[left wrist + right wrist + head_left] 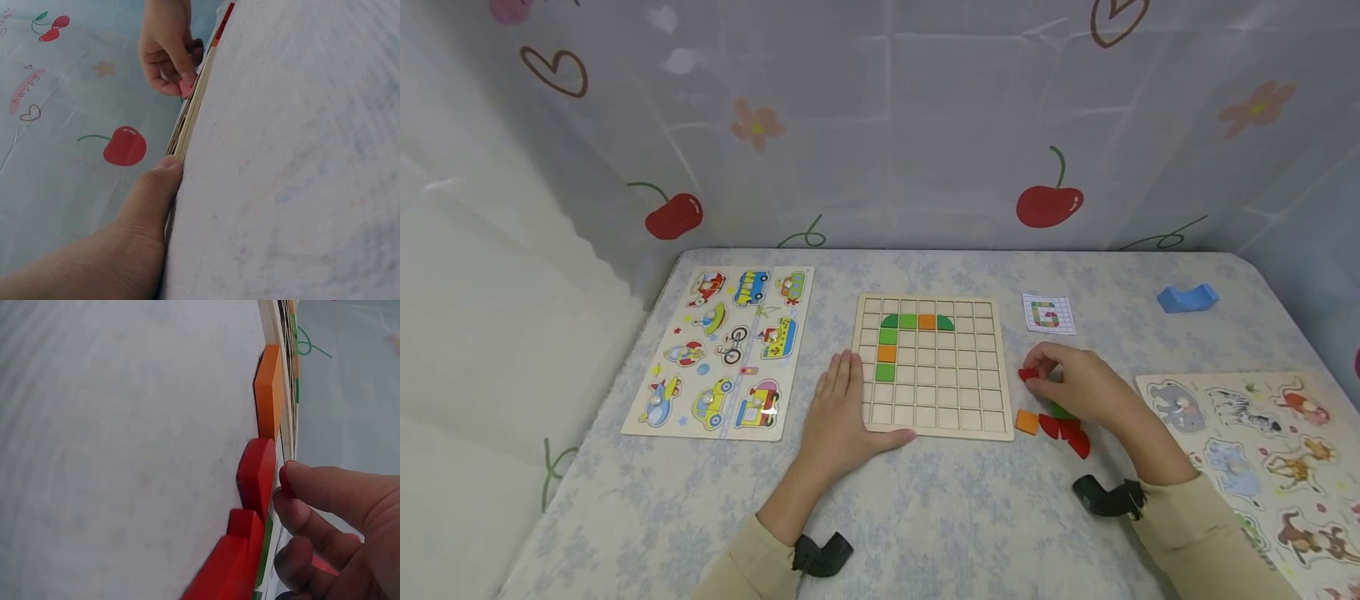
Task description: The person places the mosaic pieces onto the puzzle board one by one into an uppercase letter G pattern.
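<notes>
Pinching a small red piece (1027,374) between curled fingers (1047,360), the right hand (1078,386) hovers just right of the wooden grid board (932,421), above loose orange, red and green pieces (1054,423) on the table (970,508). The left hand (842,414) lies flat with straight fingers on the board's near left corner, holding nothing. Green and orange pieces (895,337) fill cells at the board's far left; a pattern card (1048,314) lies beyond the right hand.
</notes>
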A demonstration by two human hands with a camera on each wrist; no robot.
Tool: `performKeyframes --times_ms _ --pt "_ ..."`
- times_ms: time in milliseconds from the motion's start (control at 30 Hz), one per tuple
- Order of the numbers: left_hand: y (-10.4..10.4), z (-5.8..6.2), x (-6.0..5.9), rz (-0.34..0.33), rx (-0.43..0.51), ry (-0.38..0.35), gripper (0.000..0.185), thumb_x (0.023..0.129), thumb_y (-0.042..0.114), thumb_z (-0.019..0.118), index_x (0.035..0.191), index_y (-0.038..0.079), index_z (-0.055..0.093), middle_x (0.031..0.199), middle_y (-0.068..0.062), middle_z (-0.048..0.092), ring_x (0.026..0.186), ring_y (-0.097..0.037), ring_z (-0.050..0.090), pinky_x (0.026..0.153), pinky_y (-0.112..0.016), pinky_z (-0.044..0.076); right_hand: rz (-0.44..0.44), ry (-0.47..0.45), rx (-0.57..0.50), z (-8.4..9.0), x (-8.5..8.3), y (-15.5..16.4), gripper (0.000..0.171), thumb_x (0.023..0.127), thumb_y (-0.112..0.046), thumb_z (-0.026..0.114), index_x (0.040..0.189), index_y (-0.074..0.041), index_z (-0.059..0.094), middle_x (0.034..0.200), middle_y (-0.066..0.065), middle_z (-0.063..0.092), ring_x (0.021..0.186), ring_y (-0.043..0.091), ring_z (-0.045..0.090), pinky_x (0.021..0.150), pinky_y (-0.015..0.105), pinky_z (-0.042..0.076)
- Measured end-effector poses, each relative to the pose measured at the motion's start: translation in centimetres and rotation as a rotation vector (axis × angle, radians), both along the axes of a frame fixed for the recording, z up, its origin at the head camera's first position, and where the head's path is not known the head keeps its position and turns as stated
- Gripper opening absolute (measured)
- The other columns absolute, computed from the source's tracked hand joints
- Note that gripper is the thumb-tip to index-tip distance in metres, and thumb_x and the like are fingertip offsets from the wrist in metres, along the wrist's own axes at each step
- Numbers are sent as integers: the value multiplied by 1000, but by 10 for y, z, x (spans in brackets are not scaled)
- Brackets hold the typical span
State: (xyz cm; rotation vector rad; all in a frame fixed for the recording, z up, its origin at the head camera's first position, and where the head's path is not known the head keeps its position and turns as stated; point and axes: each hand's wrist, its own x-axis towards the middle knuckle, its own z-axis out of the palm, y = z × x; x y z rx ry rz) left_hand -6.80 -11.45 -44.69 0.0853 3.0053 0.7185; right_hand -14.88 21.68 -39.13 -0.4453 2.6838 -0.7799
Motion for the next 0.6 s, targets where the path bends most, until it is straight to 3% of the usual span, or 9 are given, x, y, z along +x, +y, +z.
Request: performKeyframes --times_ms 267,400,600 --pt "0 0 -1 0 -11 -23 137 66 86 64 159 4 8 168 -11 3 157 -24 0 127 -46 9 51 -2 -45 -1 -1 -4 34 96 -13 64 129 -13 64 103 10 62 75 18 50 55 27 44" --pt "0 0 0 -4 -12 -23 137 66 86 64 159 4 8 168 -12 4 157 -25 0 127 -46 10 50 6 -65 1 -1 -8 35 95 -16 67 130 -15 64 109 11 64 75 18 52 58 27 47" --pt "0 0 0 0 -4 -18 136 65 85 65 159 3 9 168 -12 5 157 -26 0 127 -47 11 15 -37 -118 3 -1 -29 36 90 -23 74 126 -18 66 101 7 66 66 19 53 55 29 49"
